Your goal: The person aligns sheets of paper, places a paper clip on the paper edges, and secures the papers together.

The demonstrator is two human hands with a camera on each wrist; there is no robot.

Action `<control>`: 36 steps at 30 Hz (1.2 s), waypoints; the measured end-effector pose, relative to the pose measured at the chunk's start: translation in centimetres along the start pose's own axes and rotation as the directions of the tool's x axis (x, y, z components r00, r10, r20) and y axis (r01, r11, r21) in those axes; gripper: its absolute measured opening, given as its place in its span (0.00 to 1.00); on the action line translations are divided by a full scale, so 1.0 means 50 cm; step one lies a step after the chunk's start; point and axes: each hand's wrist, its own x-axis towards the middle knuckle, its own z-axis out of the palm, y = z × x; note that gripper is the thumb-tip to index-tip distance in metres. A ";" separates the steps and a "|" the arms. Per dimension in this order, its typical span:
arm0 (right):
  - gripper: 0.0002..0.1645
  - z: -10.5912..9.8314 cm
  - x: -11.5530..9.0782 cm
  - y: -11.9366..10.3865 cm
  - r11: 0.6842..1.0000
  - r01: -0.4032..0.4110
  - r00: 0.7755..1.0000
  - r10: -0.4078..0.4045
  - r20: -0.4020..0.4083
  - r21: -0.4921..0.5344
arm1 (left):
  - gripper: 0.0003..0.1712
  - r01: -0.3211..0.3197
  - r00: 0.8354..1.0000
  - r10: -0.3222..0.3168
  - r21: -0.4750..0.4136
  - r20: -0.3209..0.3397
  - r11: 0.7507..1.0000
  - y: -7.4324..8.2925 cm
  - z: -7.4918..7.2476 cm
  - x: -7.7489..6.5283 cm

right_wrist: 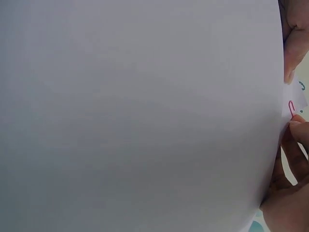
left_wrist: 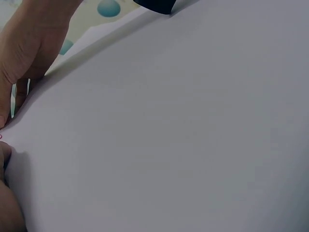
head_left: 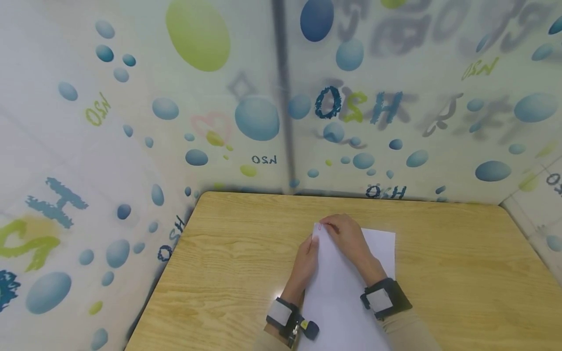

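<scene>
White paper, perhaps more than one sheet, is held up over the wooden table. My left hand grips its left edge near the top, thumb on the near face and the other fingers behind. A small red paper clip sits at the upper left corner. With thumb and fingertip, my right hand pinches the clip's end at that corner. In the right wrist view the clip's red loop lies against the paper just above the right thumb. Paper fills most of both wrist views and hides part of each hand.
The wooden table extends to both sides of the paper. Behind it stand pale walls printed with blue and green dots and letters. Each wrist wears a black strap; a small camera sticks out from the left one.
</scene>
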 end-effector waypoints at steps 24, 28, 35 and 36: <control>0.25 -0.061 -0.063 0.094 0.964 -0.233 0.963 0.210 -0.167 -0.130 | 0.27 0.046 0.999 -0.045 0.044 -0.027 0.998 -0.009 0.000 0.003; 0.40 -0.097 -0.094 0.123 0.913 -0.406 0.908 0.407 -0.095 0.025 | 0.29 0.051 0.998 -0.050 0.030 -0.039 0.998 -0.008 -0.002 0.001; 0.55 -0.151 -0.156 0.134 0.767 -0.595 0.803 0.549 0.234 0.242 | 0.31 0.056 0.996 -0.053 0.042 -0.067 0.998 -0.005 -0.004 -0.007; 0.55 -0.155 -0.164 0.130 0.759 -0.604 0.794 0.546 0.269 0.241 | 0.30 0.054 0.997 -0.052 0.036 -0.061 0.998 -0.003 -0.004 -0.008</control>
